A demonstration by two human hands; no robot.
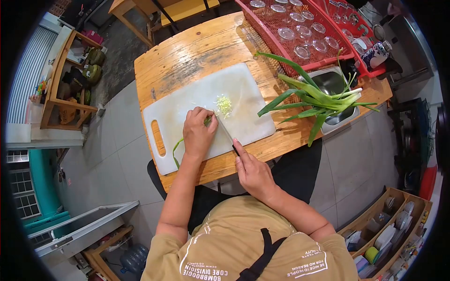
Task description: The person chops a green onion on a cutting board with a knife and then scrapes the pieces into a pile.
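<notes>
On a white cutting board (178, 100), my left hand (198, 132) is closed around a green onion (176, 151). Its thin green end trails out below the wrist, while the part under my fingers is mostly hidden. My right hand (253, 170) grips the black handle of a knife (225, 128). The blade slants up and left, its tip close to my left fingertips. Just past the tip lies a small pile of chopped green onion (224, 106), pale green and white. Whole green onions (318, 96) rest across a metal tray to the right.
The metal tray (333, 84) stands at the wooden table's right side. Behind it, a red crate (262, 25) holds several upturned glasses (302, 32). A second red crate (375, 70) sits farther right. The table (187, 47) extends beyond the board.
</notes>
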